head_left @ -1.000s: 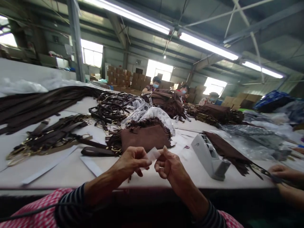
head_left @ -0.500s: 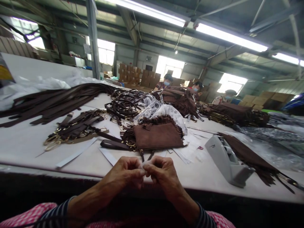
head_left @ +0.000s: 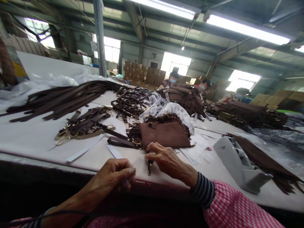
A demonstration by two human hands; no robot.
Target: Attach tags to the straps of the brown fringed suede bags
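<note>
My left hand (head_left: 114, 174), just in front of the table edge, is closed in a pinch on a small piece of clear film (head_left: 125, 181). Over the table, my right hand (head_left: 167, 160) has its thumb and fingers closed on a short dark brown strap (head_left: 149, 167) that hangs below the fingertips with a bit of metal at its end. Just behind this hand lies a brown suede-like pouch (head_left: 166, 134) with fringe. A dark wrist strap loop (head_left: 121, 141) with gold-coloured clasps lies at its left.
A grey tape dispenser (head_left: 237, 164) stands at the right, beside a fringed brown piece (head_left: 258, 158). Clipped straps (head_left: 83, 123) and long brown strips (head_left: 64, 98) lie at the left. Paper strips (head_left: 85, 148) are scattered about. People wearing masks sit beyond the brown piles.
My hands were together, pinching something whitish between them. They have parted: the right has moved forward to the strap, and the left has shifted slightly left and down.
</note>
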